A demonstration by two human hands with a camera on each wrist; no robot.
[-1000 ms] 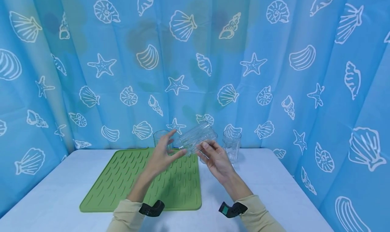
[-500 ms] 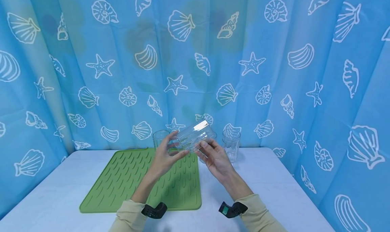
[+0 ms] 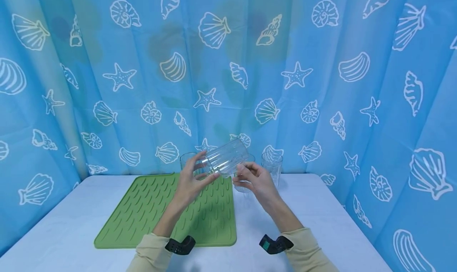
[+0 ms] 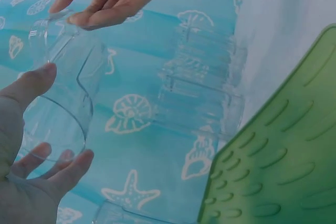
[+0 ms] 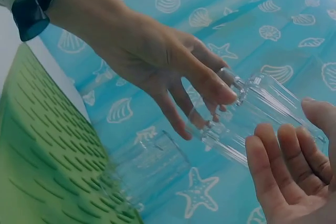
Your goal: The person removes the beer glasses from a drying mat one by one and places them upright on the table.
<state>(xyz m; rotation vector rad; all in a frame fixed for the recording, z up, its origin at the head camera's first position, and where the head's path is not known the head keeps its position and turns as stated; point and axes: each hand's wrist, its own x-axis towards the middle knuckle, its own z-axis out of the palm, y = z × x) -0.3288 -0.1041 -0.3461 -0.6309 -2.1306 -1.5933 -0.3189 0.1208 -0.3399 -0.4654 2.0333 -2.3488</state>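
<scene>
A clear drinking glass (image 3: 228, 157) is held tilted in the air above the far right part of the green mat (image 3: 160, 208). My left hand (image 3: 191, 181) grips its lower left end, thumb on one side and fingers on the other. At the opposite end, my right hand (image 3: 255, 181) holds the glass by its edge with thumb and fingers, seen also in the left wrist view as the hand (image 4: 118, 1) at the top. The right wrist view shows the glass (image 5: 262, 108) lying between the two hands, with the left fingers around its end.
Another clear glass (image 3: 187, 158) stands at the mat's far edge, partly behind my left hand. Behind my right hand are more clear glasses, one (image 3: 272, 169) at the right. A white-covered table (image 3: 307, 212) lies beneath, with a blue shell-patterned curtain (image 3: 228, 85) behind it.
My left hand has gone from reaching beside the glass to gripping its end. The right hand has shifted its fingers at the other end, moving slightly right.
</scene>
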